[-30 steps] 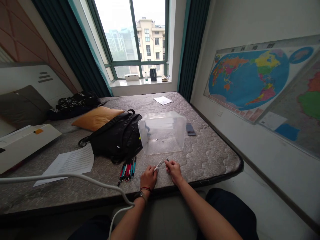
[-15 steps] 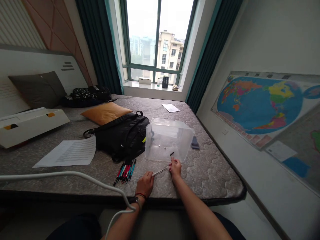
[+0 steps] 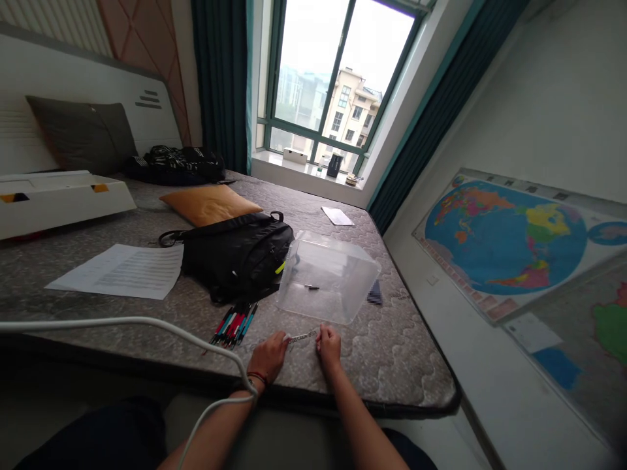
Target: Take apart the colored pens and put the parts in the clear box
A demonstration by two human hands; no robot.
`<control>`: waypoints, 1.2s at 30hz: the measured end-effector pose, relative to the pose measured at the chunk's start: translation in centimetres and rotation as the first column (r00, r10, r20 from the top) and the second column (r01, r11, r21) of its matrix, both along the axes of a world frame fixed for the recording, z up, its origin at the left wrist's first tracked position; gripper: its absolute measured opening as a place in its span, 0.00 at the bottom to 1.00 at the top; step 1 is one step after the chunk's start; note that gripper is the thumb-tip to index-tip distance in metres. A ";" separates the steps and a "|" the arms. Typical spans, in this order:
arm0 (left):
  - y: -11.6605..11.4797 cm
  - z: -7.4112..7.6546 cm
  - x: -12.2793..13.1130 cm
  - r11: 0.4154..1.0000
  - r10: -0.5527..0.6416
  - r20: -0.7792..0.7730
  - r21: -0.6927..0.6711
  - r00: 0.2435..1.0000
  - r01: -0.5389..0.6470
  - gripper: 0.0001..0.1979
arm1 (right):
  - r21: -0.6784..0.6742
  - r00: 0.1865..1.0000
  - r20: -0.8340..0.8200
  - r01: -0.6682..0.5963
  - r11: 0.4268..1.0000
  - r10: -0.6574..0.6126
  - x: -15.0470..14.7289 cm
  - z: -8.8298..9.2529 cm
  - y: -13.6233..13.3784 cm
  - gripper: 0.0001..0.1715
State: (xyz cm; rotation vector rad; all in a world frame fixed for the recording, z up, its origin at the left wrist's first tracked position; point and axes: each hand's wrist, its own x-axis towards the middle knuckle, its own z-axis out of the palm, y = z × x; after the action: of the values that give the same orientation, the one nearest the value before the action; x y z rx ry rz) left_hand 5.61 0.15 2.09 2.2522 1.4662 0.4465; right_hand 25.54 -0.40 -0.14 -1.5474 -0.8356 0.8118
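My left hand (image 3: 269,356) is closed around the left end of a slim white pen (image 3: 302,337) with dark lettering along it. At the pen's other end my right hand (image 3: 328,346) is closed, its fingers pinched on the tip; they hide that end. Just beyond my hands a clear plastic box (image 3: 337,309) lies on its side, its opening towards me. A small dark pen part (image 3: 312,287) rests inside it. To the left of my left hand lies a row of several red, blue and black pens (image 3: 236,324).
A black backpack (image 3: 235,258) lies left of the box, with printed paper (image 3: 132,271) beside it. A white cable (image 3: 147,321) crosses in front of my left forearm. The mattress (image 3: 386,372) ends close in front of me. An orange cushion (image 3: 210,203) lies farther back.
The view has tilted. My right hand has drawn back from the box rim, its fingers more closed at the pen's end. The dark pen part has shifted left and deeper into the box.
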 end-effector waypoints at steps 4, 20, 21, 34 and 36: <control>0.0 0.4 -0.1 1.000 0.009 0.003 -0.030 1.000 -0.009 0.18 | 0.045 0.986 0.161 0.032 0.998 -0.039 -1.2 0.9 -1.2 0.26; -0.3 1.2 -0.2 0.994 -0.037 0.034 -0.102 0.999 0.040 0.20 | -0.048 0.960 0.062 -0.269 0.962 0.271 -3.1 0.5 -3.4 0.27; -0.3 1.3 -0.2 0.994 -0.044 0.035 -0.100 0.998 0.047 0.20 | -0.049 0.960 0.042 -0.275 0.960 0.277 -3.0 0.5 -3.3 0.27; -0.3 0.5 -0.3 0.997 -0.065 0.002 -0.043 0.998 0.065 0.16 | -0.011 1.000 0.005 -0.012 1.000 0.013 -2.6 -1.1 -2.8 0.22; -0.2 0.4 -0.2 0.997 -0.070 0.002 -0.040 0.998 0.070 0.15 | -0.026 1.000 0.013 -0.002 1.000 0.002 -2.4 -0.9 -2.5 0.22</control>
State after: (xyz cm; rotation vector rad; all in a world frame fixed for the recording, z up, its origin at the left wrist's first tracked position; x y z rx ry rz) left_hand 5.38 -0.09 2.49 2.2633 1.3794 0.3926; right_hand 23.09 -2.94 -1.09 -1.5760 -0.8389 0.8174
